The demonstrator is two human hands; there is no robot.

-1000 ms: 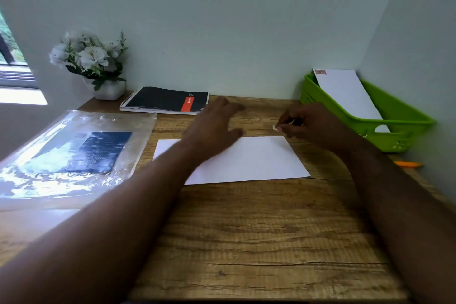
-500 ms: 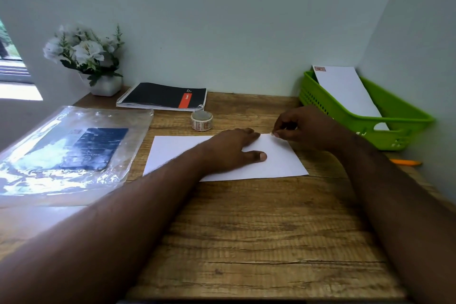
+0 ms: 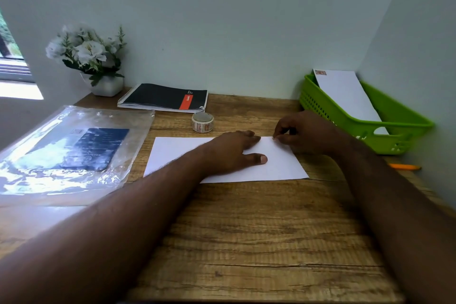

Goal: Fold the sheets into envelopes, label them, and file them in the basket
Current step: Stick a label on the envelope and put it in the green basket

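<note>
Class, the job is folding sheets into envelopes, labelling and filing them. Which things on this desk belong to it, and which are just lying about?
Belong: white sheet, left hand, right hand, sticker roll, green basket, filed envelope.
Lying about: notebook, flower pot, plastic bag, orange pen.

Left hand (image 3: 232, 153) flat, fingers straight — right hand (image 3: 306, 134) pinching, fingers curled.

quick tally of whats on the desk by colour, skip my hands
white: 3, folded sheet, envelope, flower pot
green: 1, basket
black: 1, notebook
orange: 1, pen
clear: 1, plastic bag
patterned: 1, tape roll
total: 8
</note>
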